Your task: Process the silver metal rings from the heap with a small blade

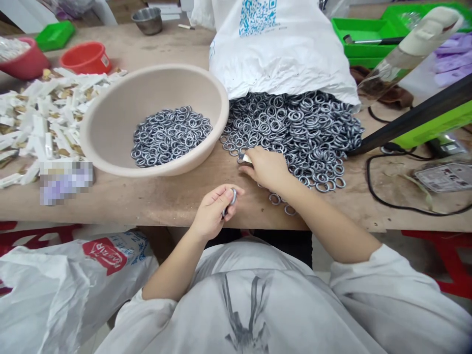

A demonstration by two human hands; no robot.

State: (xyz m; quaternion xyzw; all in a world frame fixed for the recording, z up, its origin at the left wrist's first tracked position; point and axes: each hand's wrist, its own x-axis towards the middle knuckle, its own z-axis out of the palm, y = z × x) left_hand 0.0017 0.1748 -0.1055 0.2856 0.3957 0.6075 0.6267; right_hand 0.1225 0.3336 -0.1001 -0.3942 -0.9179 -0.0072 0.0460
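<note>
My left hand point(213, 210) is closed near the table's front edge, pinching a dark grey ring point(233, 196) between thumb and fingers. To its upper right, my right hand point(268, 168) grips a small white-handled tool with a dark tip point(246, 158); its exact kind is too small to make out. That hand rests at the near left edge of a big heap of grey rings point(306, 123), which spills from the mouth of a white sack point(283, 64). On the left, a tilted beige basin point(106, 128) holds more such rings point(171, 137).
White strips point(40, 128) lie heaped left of the basin, with a red bowl point(85, 58) behind them. A clear bottle point(409, 54) leans at the right beside a black and green bar point(416, 118). A black cable point(372, 191) curls over the right tabletop point(147, 199).
</note>
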